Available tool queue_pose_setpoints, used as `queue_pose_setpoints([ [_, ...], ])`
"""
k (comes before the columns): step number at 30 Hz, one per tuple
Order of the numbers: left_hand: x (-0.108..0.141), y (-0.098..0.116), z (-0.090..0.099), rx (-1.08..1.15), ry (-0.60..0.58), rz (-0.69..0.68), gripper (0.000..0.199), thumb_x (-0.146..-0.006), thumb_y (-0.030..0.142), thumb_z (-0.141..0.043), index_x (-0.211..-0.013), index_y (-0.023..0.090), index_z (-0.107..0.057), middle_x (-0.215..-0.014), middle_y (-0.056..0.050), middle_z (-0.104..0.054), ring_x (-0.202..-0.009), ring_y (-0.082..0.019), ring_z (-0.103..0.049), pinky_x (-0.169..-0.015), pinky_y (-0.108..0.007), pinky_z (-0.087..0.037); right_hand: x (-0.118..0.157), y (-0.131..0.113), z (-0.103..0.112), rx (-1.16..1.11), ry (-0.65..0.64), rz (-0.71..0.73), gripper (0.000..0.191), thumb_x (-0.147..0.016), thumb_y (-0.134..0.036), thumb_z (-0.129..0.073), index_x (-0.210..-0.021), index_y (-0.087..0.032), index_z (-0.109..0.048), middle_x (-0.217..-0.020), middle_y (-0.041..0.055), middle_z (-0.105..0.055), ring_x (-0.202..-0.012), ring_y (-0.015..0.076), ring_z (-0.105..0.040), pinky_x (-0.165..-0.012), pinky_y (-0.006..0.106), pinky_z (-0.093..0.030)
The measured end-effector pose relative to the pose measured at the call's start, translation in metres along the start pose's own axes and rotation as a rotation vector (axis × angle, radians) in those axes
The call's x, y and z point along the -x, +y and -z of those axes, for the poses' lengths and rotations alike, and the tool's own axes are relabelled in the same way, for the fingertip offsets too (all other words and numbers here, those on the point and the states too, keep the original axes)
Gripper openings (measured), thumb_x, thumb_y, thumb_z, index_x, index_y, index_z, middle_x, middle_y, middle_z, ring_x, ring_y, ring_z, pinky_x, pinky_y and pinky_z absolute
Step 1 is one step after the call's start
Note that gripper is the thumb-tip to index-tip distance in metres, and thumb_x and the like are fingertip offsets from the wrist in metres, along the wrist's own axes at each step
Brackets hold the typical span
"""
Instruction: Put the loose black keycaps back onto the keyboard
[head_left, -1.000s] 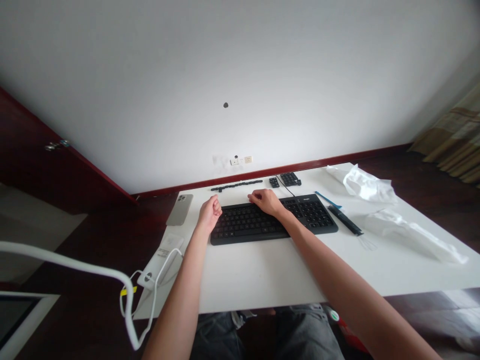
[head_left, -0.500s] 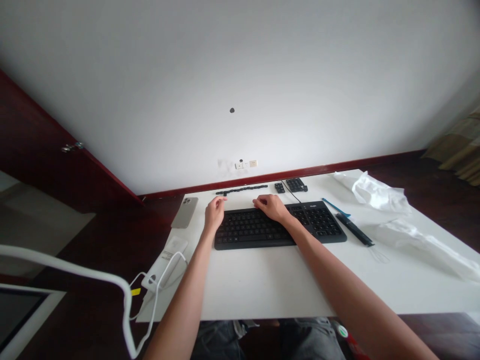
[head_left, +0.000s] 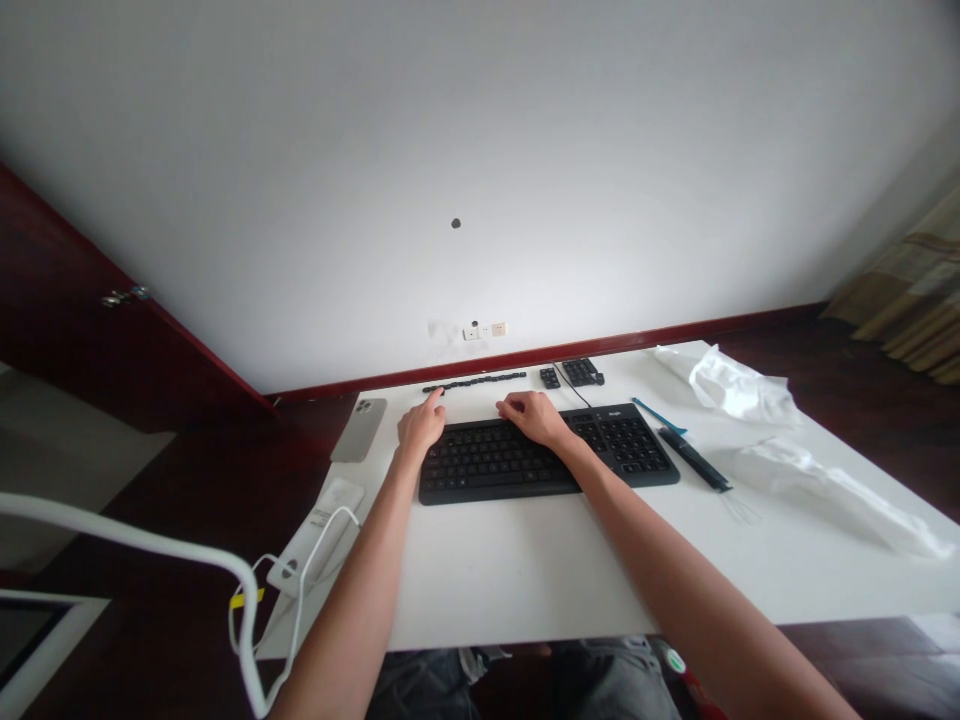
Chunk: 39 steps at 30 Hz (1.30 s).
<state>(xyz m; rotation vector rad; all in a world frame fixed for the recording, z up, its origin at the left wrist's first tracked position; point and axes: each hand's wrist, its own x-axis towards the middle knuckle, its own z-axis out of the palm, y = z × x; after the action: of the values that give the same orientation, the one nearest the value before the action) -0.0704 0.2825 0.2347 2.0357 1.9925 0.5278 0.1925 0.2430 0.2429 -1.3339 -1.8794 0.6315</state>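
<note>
A black keyboard (head_left: 495,462) lies on the white table. My left hand (head_left: 421,426) is past its far left corner, index finger stretched out to the left end of a row of small black keycaps (head_left: 480,380). The fingertip appears to touch a keycap there. My right hand (head_left: 531,415) rests over the keyboard's far edge, fingers curled and thumb and index pressed together. Whatever they hold, if anything, is too small to make out. Two more groups of keycaps, a small block (head_left: 550,378) and a larger block (head_left: 582,372), lie behind the keyboard.
A phone (head_left: 358,430) and a white power strip (head_left: 315,535) with cables lie on the left. To the right are a blue stick-like tool (head_left: 660,415), a black brush-like tool (head_left: 694,459) with wire loops, and crumpled white plastic bags (head_left: 739,385). A wall stands behind the table.
My left hand has unbent its index finger and reached forward to the keycap row. My right hand stays curled over the keyboard. The whole view has shifted slightly.
</note>
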Motion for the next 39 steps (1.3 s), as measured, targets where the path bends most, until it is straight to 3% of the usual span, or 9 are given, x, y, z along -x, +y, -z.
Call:
queue_pose_setpoints([
  [6, 0.003, 0.009, 0.007, -0.175, -0.091, 0.082, 0.056, -0.097, 0.035, -0.044, -0.153, 0.038, -0.049, -0.129, -0.009, -0.072, -0.114, -0.033, -0.068, -0.098, -0.045, -0.049, 0.000, 0.000, 0.000, 0.001, 0.000, -0.006, 0.035, -0.096, -0.038, -0.058, -0.069, -0.019, -0.071, -0.073, 0.0022, -0.075, -0.065, 0.0159, -0.061, -0.066, 0.027, -0.038],
  [12, 0.023, -0.005, 0.014, -0.072, -0.058, 0.055, 0.048, -0.097, 0.034, -0.047, -0.143, 0.037, -0.061, -0.106, -0.004, -0.078, -0.107, -0.029, -0.070, -0.097, -0.041, -0.051, 0.001, 0.001, 0.000, 0.002, 0.004, 0.005, 0.037, -0.096, -0.039, -0.057, -0.070, -0.018, -0.072, -0.072, 0.0027, -0.074, -0.065, 0.0159, -0.060, -0.066, 0.028, -0.038],
  [18, 0.030, -0.022, 0.014, -0.012, 0.092, 0.025, 0.043, -0.096, 0.027, -0.051, -0.134, 0.031, -0.068, -0.104, -0.005, -0.077, -0.101, -0.028, -0.070, -0.093, -0.039, -0.052, 0.001, 0.000, 0.000, 0.014, 0.008, 0.007, 0.037, -0.097, -0.039, -0.057, -0.070, -0.018, -0.071, -0.070, 0.0017, -0.073, -0.063, 0.0152, -0.058, -0.065, 0.028, -0.037],
  [23, 0.020, -0.026, 0.008, 0.045, 0.256, -0.140, 0.038, -0.093, 0.020, -0.057, -0.128, 0.026, -0.071, -0.116, -0.007, -0.072, -0.097, -0.022, -0.068, -0.090, -0.033, -0.054, 0.000, 0.000, 0.000, 0.018, 0.003, 0.003, 0.037, -0.096, -0.039, -0.057, -0.070, -0.018, -0.071, -0.070, 0.0018, -0.073, -0.063, 0.0151, -0.058, -0.064, 0.028, -0.037],
  [28, 0.009, -0.036, -0.002, 0.230, 0.229, -0.272, 0.029, -0.092, 0.021, -0.063, -0.118, 0.025, -0.075, -0.123, -0.004, -0.072, -0.102, -0.019, -0.068, -0.094, -0.031, -0.054, 0.000, 0.000, -0.001, 0.021, 0.009, 0.008, 0.036, -0.096, -0.039, -0.057, -0.070, -0.018, -0.071, -0.070, 0.0018, -0.072, -0.063, 0.0149, -0.057, -0.064, 0.028, -0.037],
  [33, 0.007, -0.040, -0.005, 0.315, 0.195, -0.161, 0.019, -0.089, 0.026, -0.069, -0.104, 0.025, -0.079, -0.111, -0.002, -0.079, -0.094, -0.020, -0.069, -0.093, -0.033, -0.053, 0.001, 0.000, -0.001, 0.028, 0.007, 0.010, 0.036, -0.096, -0.039, -0.057, -0.071, -0.018, -0.071, -0.069, 0.0022, -0.071, -0.062, 0.0150, -0.056, -0.064, 0.028, -0.036],
  [39, 0.007, -0.041, -0.004, 0.330, 0.177, -0.108, 0.027, -0.087, 0.026, -0.071, -0.112, 0.027, -0.079, -0.110, -0.002, -0.079, -0.088, -0.019, -0.067, -0.091, -0.033, -0.053, 0.000, 0.002, -0.002, 0.037, 0.017, 0.012, 0.035, -0.095, -0.038, -0.057, -0.070, -0.018, -0.070, -0.066, 0.0014, -0.070, -0.061, 0.0144, -0.055, -0.064, 0.028, -0.035],
])
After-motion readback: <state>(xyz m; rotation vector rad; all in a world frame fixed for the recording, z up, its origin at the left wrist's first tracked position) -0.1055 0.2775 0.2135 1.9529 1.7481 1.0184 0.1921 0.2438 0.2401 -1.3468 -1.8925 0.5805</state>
